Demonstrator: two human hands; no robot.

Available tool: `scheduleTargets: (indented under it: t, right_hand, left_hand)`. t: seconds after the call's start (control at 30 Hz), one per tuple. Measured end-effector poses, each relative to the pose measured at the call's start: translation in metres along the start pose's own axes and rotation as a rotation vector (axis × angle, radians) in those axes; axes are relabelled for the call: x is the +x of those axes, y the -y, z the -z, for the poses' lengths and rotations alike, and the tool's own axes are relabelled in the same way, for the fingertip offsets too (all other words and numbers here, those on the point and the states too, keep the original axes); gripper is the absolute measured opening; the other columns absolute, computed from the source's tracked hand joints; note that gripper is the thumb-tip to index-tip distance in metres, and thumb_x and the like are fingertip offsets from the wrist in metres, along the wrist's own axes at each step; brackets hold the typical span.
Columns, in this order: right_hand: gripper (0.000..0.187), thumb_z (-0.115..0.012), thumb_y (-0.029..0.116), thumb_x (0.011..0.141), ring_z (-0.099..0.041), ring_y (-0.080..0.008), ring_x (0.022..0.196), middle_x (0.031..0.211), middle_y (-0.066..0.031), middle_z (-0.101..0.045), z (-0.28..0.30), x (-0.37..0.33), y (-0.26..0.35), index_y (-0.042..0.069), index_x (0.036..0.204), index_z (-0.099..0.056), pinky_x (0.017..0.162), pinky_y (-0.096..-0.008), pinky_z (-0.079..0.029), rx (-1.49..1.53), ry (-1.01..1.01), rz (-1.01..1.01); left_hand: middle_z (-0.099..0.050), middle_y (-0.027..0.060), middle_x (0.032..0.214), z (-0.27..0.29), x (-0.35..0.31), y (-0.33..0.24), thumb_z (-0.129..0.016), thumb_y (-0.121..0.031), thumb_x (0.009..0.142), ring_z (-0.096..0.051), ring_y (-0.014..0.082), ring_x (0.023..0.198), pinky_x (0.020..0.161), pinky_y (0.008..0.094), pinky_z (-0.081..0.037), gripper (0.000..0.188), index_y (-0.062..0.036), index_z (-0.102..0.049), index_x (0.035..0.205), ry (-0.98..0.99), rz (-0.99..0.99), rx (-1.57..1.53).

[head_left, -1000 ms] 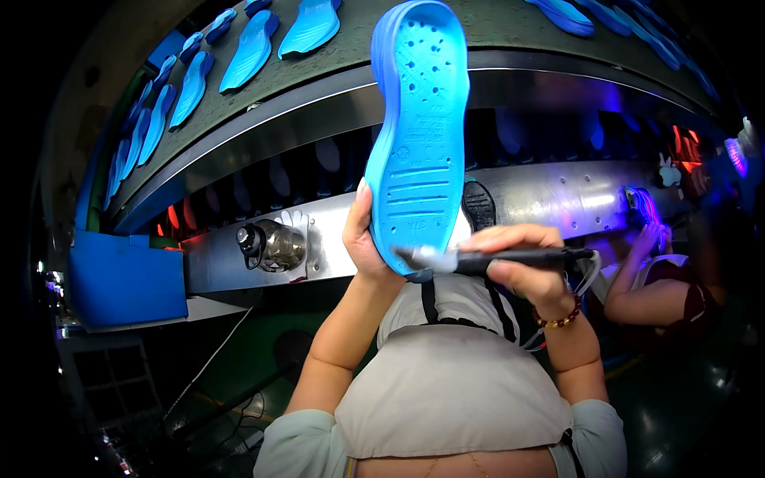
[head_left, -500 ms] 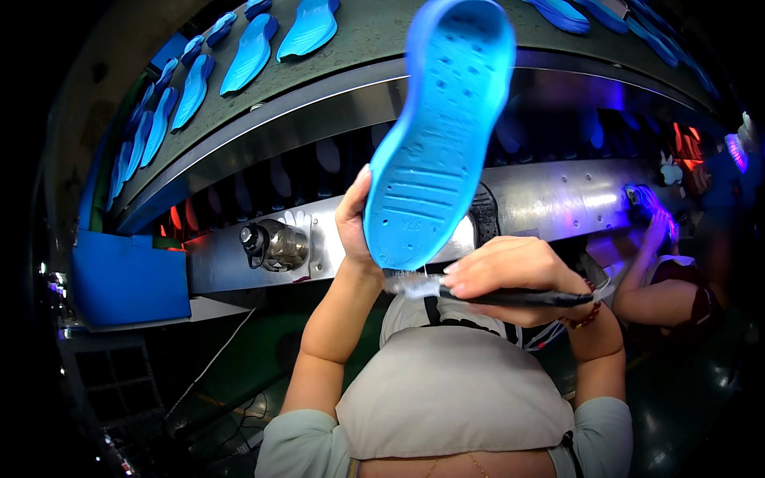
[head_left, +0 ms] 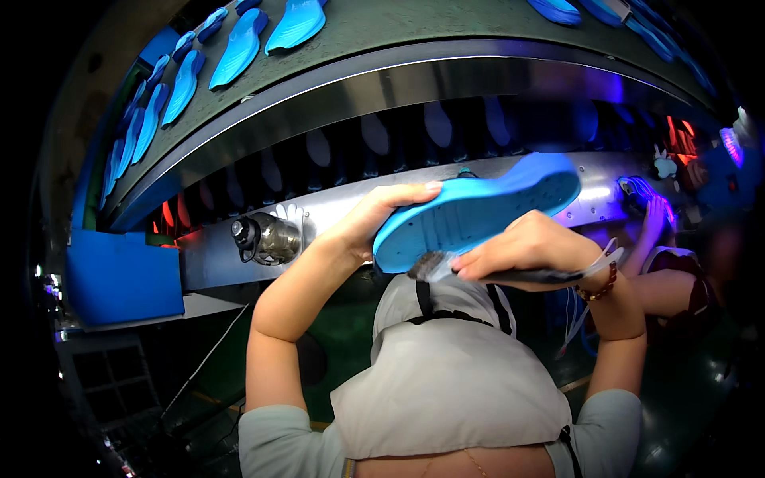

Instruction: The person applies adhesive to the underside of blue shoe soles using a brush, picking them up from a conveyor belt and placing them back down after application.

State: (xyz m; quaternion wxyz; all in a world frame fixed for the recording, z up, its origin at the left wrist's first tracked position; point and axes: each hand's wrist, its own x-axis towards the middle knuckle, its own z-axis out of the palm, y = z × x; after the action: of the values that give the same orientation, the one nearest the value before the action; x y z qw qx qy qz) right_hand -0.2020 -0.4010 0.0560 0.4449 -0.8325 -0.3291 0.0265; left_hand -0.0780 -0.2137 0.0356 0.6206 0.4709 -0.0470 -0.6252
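Note:
A bright blue shoe sole (head_left: pixel 470 211) is gripped at its near-left end by my left hand (head_left: pixel 381 215), thumb along the upper edge. The sole lies tilted on its side, its far end pointing right. My right hand (head_left: pixel 538 253) is closed round a brush (head_left: pixel 435 267) with dark bristles and a long dark handle. The bristles are at the lower edge of the sole's near end; whether they touch it I cannot tell. Part of the sole's lower side is hidden behind my right hand.
Blue soles (head_left: pixel 240 49) lie along a dark green conveyor belt (head_left: pixel 358 46) with a metal side rail. Below it, a metal ledge (head_left: pixel 331 213) carries a dark bottle (head_left: pixel 271 239). A blue box (head_left: pixel 126 275) stands left. Another person's hand (head_left: pixel 655 221) works at the right.
The sole has swung from nearly upright to a sideways tilt, its far end going right and down. My left hand has turned with it, and the brush has shifted slightly right.

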Motion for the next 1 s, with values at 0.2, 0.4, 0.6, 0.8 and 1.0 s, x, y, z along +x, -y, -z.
scheduleTargets:
  t: [0.2, 0.4, 0.6, 0.8, 1.0]
  right_hand:
    - [0.016, -0.06, 0.003, 0.075, -0.063, -0.023, 0.086, 0.092, -0.0137, -0.063, 0.019, -0.007, -0.004, 0.004, 0.091, -0.062, 0.072, -0.0304, -0.051, 0.044, -0.052, -0.02]
    - [0.017, -0.063, 0.004, 0.073, -0.062, -0.0249, 0.087, 0.092, -0.0131, -0.063, 0.025, -0.024, -0.01, 0.002, 0.09, -0.062, 0.076, -0.031, -0.049, 0.022, 0.163, -0.219]
    - [0.018, -0.064, 0.006, 0.073, -0.063, -0.0173, 0.075, 0.089, -0.0106, -0.064, 0.008, -0.051, -0.042, 0.0, 0.089, -0.063, 0.064, -0.0247, -0.049, 0.238, -0.115, -0.386]
    - [0.021, -0.058, 0.004, 0.078, -0.06, -0.0154, 0.077, 0.091, -0.0144, -0.062, -0.018, -0.034, -0.015, -0.005, 0.097, -0.058, 0.069, -0.025, -0.049, 0.909, -0.569, -0.423]
    - [0.013, -0.06, 0.004, 0.076, -0.059, -0.0141, 0.068, 0.083, -0.0095, -0.065, -0.06, -0.024, -0.048, 0.0, 0.087, -0.064, 0.063, -0.0248, -0.045, 0.204, -0.716, -0.23]
  left_hand:
    - [-0.056, 0.0163, 0.101, 0.001, -0.001, 0.004, -0.057, -0.035, 0.079, -0.058, 0.0216, 0.086, 0.071, 0.0318, -0.049, 0.054, 0.0003, -0.045, 0.118, 0.039, 0.023, -0.047]
    - [-0.054, 0.0184, 0.106, 0.016, 0.0, 0.009, -0.056, -0.035, 0.079, -0.058, 0.0233, 0.088, 0.074, 0.0326, -0.049, 0.055, 0.0013, -0.044, 0.119, -0.057, -0.006, 0.063]
    - [-0.055, 0.0192, 0.102, 0.025, 0.0, 0.019, -0.057, -0.035, 0.079, -0.06, 0.0223, 0.084, 0.07, 0.0323, -0.051, 0.056, 0.0031, -0.044, 0.118, -0.181, -0.056, 0.083]
    - [-0.046, 0.022, 0.118, 0.026, 0.019, 0.048, -0.048, -0.036, 0.082, -0.051, 0.0358, 0.102, 0.079, 0.054, -0.045, 0.056, -0.0039, -0.036, 0.126, 0.035, -0.233, -0.445]
    - [-0.044, 0.0254, 0.119, 0.013, 0.039, 0.055, -0.038, -0.042, 0.083, -0.05, 0.0402, 0.102, 0.078, 0.0565, -0.044, 0.059, -0.002, -0.035, 0.126, 0.166, -0.187, -0.607]
